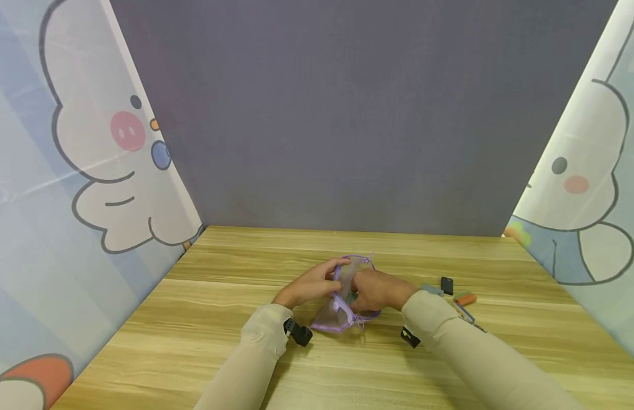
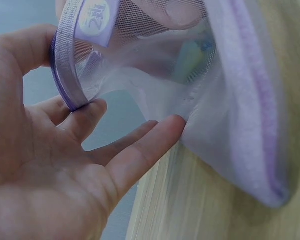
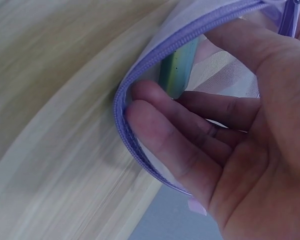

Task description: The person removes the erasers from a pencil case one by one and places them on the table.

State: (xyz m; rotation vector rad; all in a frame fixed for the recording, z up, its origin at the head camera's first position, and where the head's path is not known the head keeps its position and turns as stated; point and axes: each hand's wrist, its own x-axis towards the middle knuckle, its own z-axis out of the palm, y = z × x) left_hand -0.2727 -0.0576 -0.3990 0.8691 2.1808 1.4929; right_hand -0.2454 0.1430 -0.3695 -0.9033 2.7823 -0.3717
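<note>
A mesh zipper pouch (image 1: 327, 319) with purple edging stands open between the two hands on the wooden table. My left hand (image 1: 314, 283) pinches its rim between thumb and fingers, while other fingers spread against the mesh, as the left wrist view shows. The fingers of my right hand (image 1: 375, 289) reach inside the pouch's mouth. There they hold a small blue-green block (image 3: 177, 70) with a yellowish stripe, partly hidden by the zipper edge and fingers. Through the mesh, that block also shows blurred in the left wrist view. The right fingertips on it are partly hidden.
Right of the right hand lie a small black item (image 1: 447, 285), a grey flat piece (image 1: 432, 290), an orange block (image 1: 465, 298) and a thin blue stick (image 1: 465, 313). A dark grey panel (image 1: 337, 114) rises behind the table, with printed cloth at both sides.
</note>
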